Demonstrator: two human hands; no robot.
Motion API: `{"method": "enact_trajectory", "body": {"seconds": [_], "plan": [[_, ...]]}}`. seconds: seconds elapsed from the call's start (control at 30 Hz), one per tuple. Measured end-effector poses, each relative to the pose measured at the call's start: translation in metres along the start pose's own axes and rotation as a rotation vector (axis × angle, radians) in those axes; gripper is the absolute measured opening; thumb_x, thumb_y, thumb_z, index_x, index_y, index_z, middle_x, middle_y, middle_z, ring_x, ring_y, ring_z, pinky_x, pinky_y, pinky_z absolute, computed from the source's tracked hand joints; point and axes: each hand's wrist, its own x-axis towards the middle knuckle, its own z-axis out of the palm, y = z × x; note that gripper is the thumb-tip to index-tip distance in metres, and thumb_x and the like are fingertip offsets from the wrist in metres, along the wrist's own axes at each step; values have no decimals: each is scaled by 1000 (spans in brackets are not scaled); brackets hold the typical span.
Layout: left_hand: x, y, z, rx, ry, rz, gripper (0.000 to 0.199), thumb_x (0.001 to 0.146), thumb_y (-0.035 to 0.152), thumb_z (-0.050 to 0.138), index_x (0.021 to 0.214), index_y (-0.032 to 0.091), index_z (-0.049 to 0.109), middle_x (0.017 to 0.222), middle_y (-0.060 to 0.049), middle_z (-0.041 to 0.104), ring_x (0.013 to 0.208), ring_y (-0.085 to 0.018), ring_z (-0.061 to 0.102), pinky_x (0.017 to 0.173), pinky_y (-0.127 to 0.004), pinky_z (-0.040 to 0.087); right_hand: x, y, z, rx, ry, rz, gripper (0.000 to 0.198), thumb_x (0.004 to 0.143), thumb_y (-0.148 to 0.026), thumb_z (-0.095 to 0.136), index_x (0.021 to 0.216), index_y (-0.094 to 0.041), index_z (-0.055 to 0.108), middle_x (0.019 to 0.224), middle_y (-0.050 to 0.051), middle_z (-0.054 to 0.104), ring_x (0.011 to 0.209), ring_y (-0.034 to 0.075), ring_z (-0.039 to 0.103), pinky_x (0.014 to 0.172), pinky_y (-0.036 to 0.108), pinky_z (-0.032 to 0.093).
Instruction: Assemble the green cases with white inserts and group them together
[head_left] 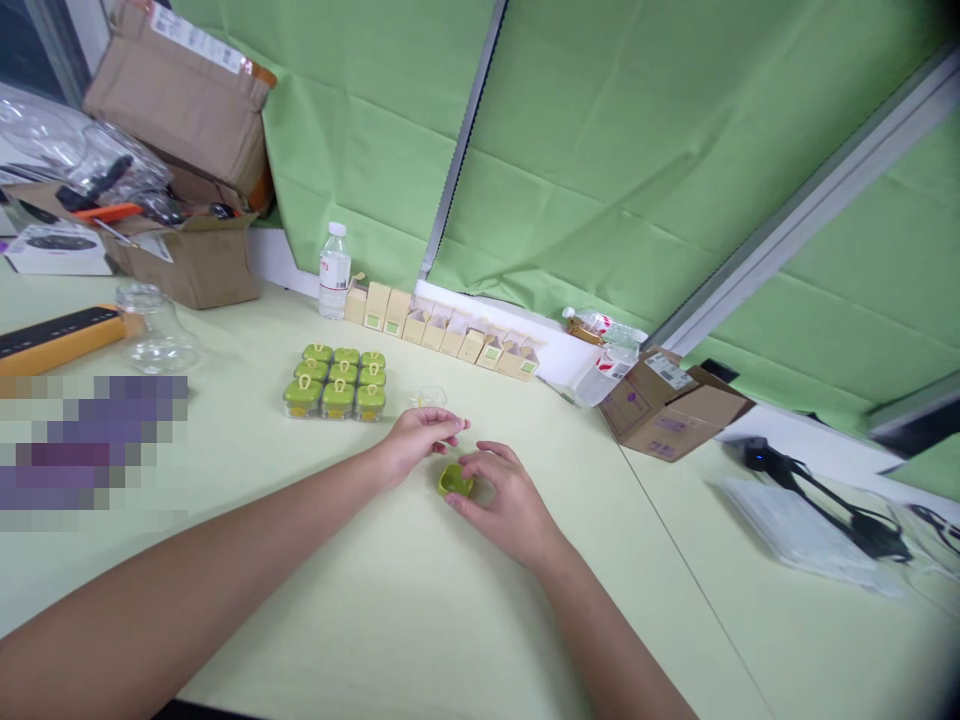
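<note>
A small green lid lies just below the frame's centre on the pale table, tilted, its hollow side partly showing, pinched at its right edge; a small clear cup stands just above it

Even, bright indoor light, soft shadows

The table is evenly lit; faint shadows sit under the hands. Straight lines bow toward the edges, the far right corner darkens, and a pixelated patch lies left of the table's middle.
</note>
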Motion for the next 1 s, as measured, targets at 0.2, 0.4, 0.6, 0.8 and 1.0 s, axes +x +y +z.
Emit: {"method": "enact_trajectory", "body": {"seconds": [0.2,0.4,0.6,0.8,1.0], "plan": [[0,-2,0,40,-40,1,30,73,41,80,89,16,77,98,-9,71,75,-14,59,70,-27,46,-1,3,0,34,229,30,19,92,-31,61,110,-27,65,110,7,71,110,27,62,96,46,51],[-6,0,4,86,-150,-17,31,72,42,80,86,14,77,73,-5,67,65,-13,57,66,-27,44,-1,10,2,48,336,92,24,93,-32,57,116,-27,64,115,7,69,111,27,61,97,47,50],[-8,1,6,131,-142,-6,28,72,39,79,87,16,77,84,-5,70,69,-13,57,67,-26,43,2,5,1,40,298,16,27,93,-26,58,118,-29,65,118,6,69,114,26,61,100,45,49],[-8,1,7,143,-153,-7,23,73,35,77,86,16,77,95,-6,72,74,-14,58,70,-27,43,2,7,3,58,313,8,26,93,-24,58,118,-29,66,117,6,69,113,24,62,100,44,49],[-9,2,8,123,-196,24,18,73,34,76,80,17,76,115,-7,70,86,-16,61,77,-28,45,2,5,3,111,326,1,27,93,-25,59,119,-30,66,119,5,68,113,24,62,101,44,50]]}}
